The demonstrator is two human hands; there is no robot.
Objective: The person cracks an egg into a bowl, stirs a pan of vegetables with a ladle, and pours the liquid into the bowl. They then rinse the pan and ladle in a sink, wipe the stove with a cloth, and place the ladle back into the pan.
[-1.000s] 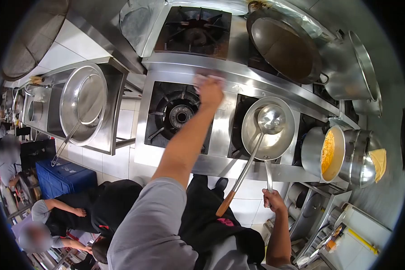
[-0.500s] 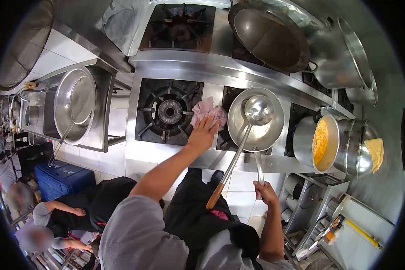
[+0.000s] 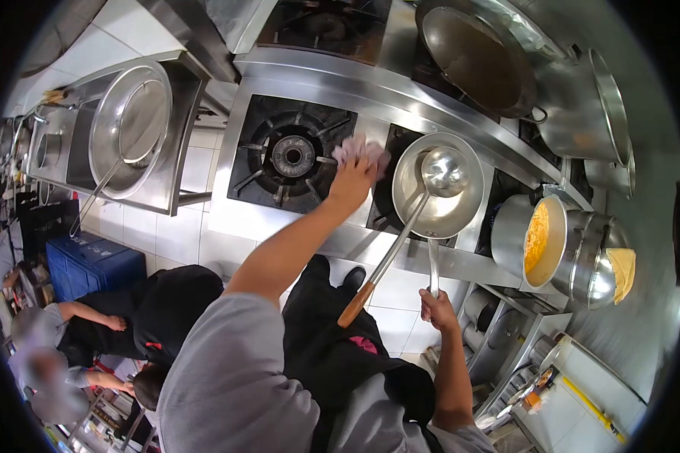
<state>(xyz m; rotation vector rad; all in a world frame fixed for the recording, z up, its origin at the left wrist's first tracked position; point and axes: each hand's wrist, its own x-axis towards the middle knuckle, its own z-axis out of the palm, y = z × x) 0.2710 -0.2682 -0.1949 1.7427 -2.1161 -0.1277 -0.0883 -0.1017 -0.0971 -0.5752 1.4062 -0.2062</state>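
My left hand (image 3: 353, 181) presses on a crumpled pink cloth (image 3: 361, 151) with its fingers curled into it, on the steel strip right of a black burner (image 3: 295, 154). My right hand (image 3: 438, 309) is closed round the metal handle of a wide steel pan (image 3: 408, 177). The pan sits over the neighbouring burner. A ladle (image 3: 446, 172) rests with its bowl in the pan, and its wooden handle hangs out over the stove's front edge.
Right of the pan stand a pot with orange food (image 3: 536, 241) and a steel pot with a yellow cloth (image 3: 621, 275). A dark wok (image 3: 476, 64) is behind. A colander (image 3: 132, 128) stands on the left. Co-workers (image 3: 91, 332) are at lower left.
The view has shifted and tilted. My left hand's fingers, flat and spread on the cloth before, are now bunched into it. My right hand stays on the pan handle.
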